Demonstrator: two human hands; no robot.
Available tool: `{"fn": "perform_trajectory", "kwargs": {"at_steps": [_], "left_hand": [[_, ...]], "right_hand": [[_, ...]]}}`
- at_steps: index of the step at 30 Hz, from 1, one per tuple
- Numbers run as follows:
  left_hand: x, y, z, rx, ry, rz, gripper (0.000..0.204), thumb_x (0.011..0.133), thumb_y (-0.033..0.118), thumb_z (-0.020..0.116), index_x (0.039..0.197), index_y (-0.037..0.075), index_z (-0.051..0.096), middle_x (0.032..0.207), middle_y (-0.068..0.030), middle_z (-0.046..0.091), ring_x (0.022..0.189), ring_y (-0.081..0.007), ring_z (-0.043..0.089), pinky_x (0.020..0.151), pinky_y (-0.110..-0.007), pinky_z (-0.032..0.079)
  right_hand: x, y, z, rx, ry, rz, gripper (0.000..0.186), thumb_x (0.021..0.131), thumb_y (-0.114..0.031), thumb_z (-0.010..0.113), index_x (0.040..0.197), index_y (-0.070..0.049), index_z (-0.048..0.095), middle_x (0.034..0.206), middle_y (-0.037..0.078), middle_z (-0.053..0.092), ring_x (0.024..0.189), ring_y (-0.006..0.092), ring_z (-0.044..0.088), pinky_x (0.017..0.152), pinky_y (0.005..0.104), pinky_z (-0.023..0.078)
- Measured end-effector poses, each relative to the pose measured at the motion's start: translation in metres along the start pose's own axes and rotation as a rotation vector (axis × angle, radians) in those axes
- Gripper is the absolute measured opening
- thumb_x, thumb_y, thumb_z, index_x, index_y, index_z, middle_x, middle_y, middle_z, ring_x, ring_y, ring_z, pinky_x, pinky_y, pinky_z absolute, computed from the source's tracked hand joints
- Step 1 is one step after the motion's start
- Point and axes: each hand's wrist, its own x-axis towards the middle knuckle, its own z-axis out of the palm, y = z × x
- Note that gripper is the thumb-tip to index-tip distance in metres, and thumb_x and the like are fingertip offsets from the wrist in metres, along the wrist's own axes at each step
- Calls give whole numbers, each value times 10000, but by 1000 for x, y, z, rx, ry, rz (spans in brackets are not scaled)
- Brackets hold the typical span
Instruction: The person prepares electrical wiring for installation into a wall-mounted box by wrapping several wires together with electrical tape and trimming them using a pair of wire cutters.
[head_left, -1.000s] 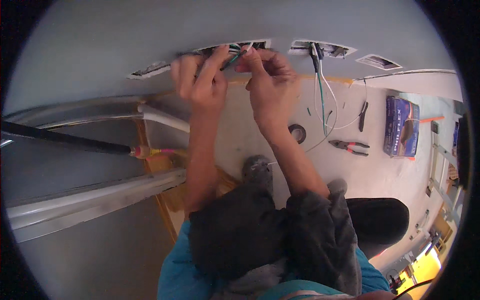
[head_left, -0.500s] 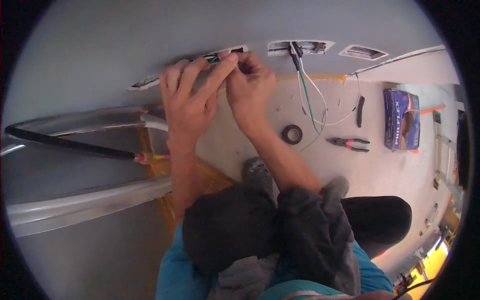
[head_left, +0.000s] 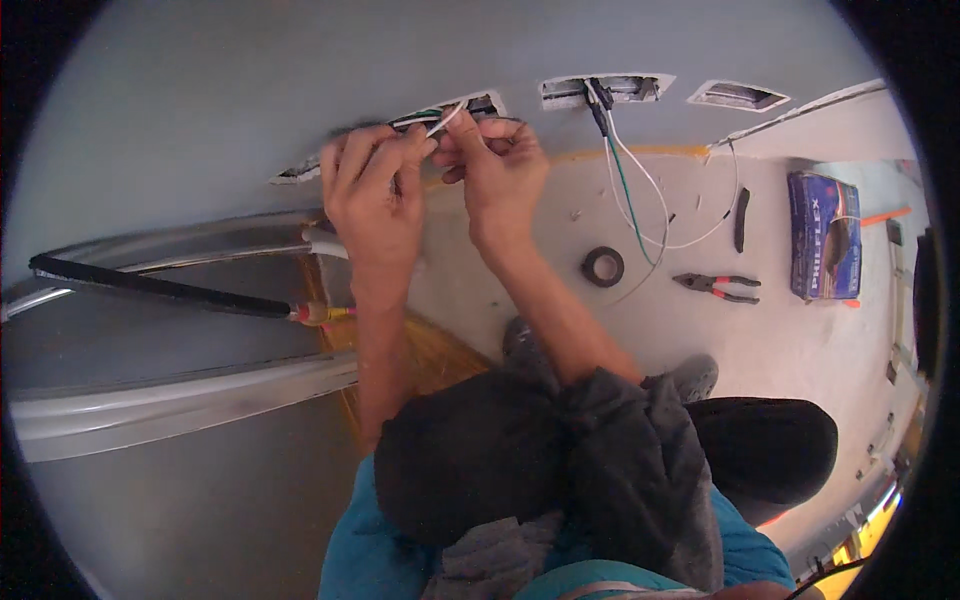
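A white wire (head_left: 447, 119) comes out of the nearest wall box opening (head_left: 487, 103), with a green wire (head_left: 424, 115) beside it. My left hand (head_left: 375, 195) pinches the white wire's lower end between thumb and fingers. Close by on the right, my right hand (head_left: 502, 180) is closed, its thumb and curled fingers on the same wire nearer the box. What lies deeper between the right fingers is hidden. Part of the opening is covered by both hands.
A second wall box (head_left: 655, 86) has white and green wires (head_left: 622, 175) hanging out; an empty box opening (head_left: 740, 96) follows. On the floor lie black tape (head_left: 603, 267), pliers (head_left: 718, 286), a black strip (head_left: 741, 220) and a blue carton (head_left: 825, 240). Metal channels (head_left: 180, 405) run at left.
My hands have drawn slightly apart, and the white wire now shows between them. My right fingers have shifted on it. The whole view has moved a little.
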Motion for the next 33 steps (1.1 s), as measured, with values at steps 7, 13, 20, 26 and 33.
{"fn": "perform_trajectory", "kwargs": {"at_steps": [7,13,20,26,33], "left_hand": [[-9,-6,13,87,19,-20,222,748,39,777,933,161,780,876,-46,635,848,-270,554,734,-406,458],[-17,-14,29,78,183,-53,187,774,59,772,914,182,774,865,-35,636,837,-263,549,735,-394,448],[-19,-16,48,42,291,-63,96,816,73,768,866,155,751,798,-7,607,795,-239,539,722,-385,416],[-17,-20,53,42,341,-104,106,822,54,746,806,158,733,750,2,562,735,-237,487,700,-386,406],[-17,-27,53,90,343,-75,121,778,72,760,789,191,736,741,4,551,731,-239,481,693,-383,399]], "right_hand": [[8,10,-12,-96,-22,13,335,853,-219,847,893,-52,559,686,74,675,512,127,620,430,245,431],[-1,5,-2,-62,-41,102,319,874,-280,829,830,-78,585,741,39,684,575,115,634,468,234,432],[5,16,-1,76,30,325,350,820,-264,883,842,-65,595,765,64,663,659,139,634,515,274,488],[-1,24,15,233,44,277,469,861,-247,851,998,-49,448,890,84,632,743,156,613,598,298,526],[1,14,18,101,98,296,488,859,-218,851,1002,-28,425,947,107,632,827,185,615,707,309,540]]}}
